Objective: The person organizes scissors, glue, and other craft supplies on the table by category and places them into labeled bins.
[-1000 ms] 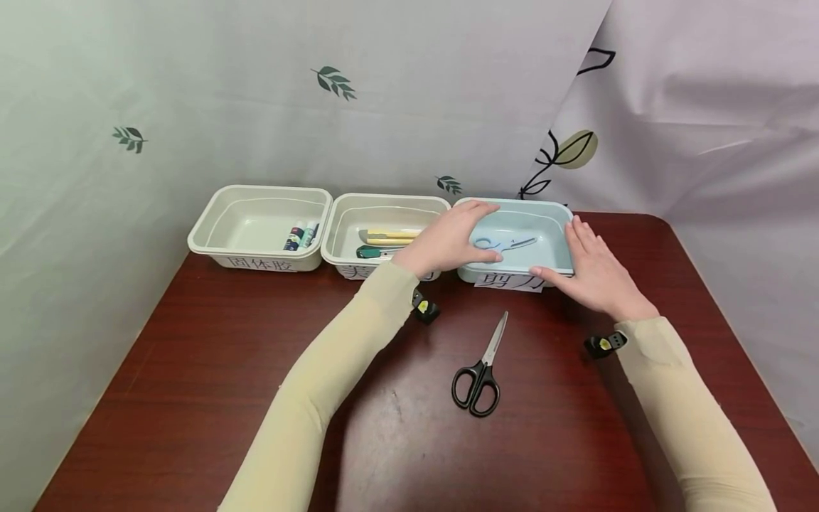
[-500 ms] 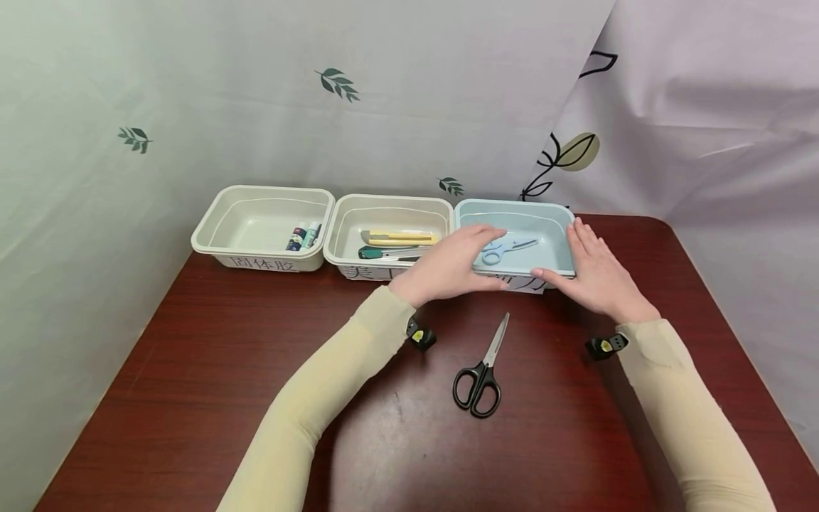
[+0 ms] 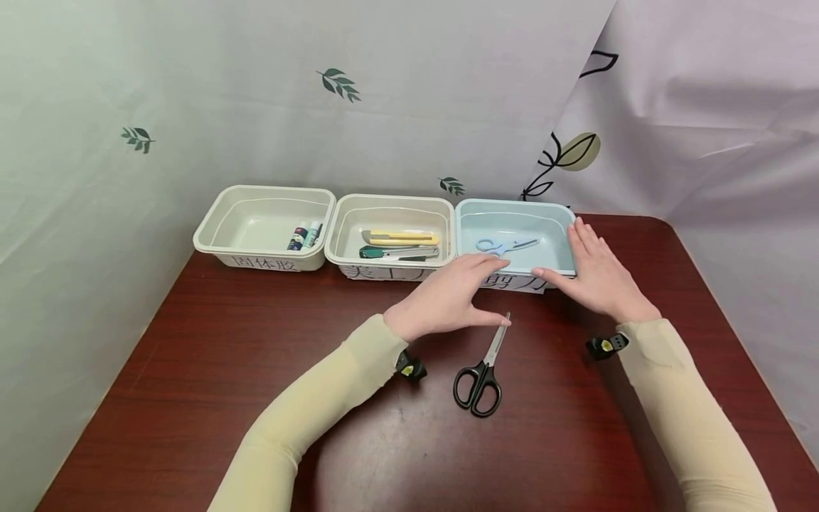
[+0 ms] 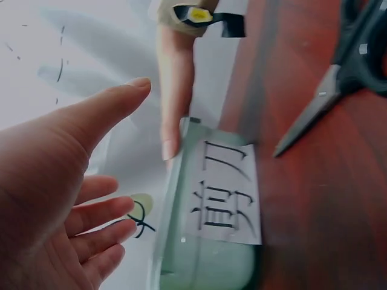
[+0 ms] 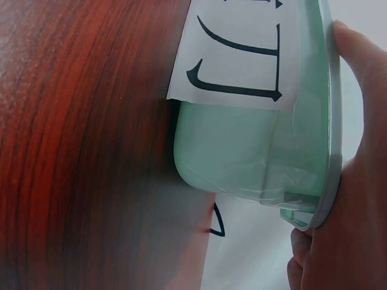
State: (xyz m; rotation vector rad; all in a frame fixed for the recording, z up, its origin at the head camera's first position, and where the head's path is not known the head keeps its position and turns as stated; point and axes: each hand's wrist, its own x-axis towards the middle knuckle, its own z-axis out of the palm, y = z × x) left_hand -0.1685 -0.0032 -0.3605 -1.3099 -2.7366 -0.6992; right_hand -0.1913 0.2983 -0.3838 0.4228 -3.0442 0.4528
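Note:
A pair of black-handled scissors [image 3: 480, 377] lies on the table, blades pointing toward the bins. My left hand [image 3: 448, 297] hovers between them and the light blue bin [image 3: 540, 213], thumb and fingers spread, holding nothing; its thumb overlaps the blade tip in the head view. Light blue scissors [image 3: 508, 247] lie inside that bin. At the bin's right end, my right hand [image 3: 598, 274] rests against the rim with straight fingers, its thumb on the front edge. In the right wrist view the thumb [image 5: 357, 48] touches the rim beside the paper label [image 5: 242, 66].
Left of the blue bin, a cream bin [image 3: 339, 213] holds a yellow utility knife [image 3: 403, 237] and a green one [image 3: 377, 252]. Farther left, another pale bin [image 3: 217, 206] contains glue sticks [image 3: 306, 236]. A patterned cloth [image 3: 397, 107] hangs behind the table.
My left hand has drawn back from over the blue bin toward the front and left. The blue scissors in the bin showed shifted at half a second ago. My right hand stays put.

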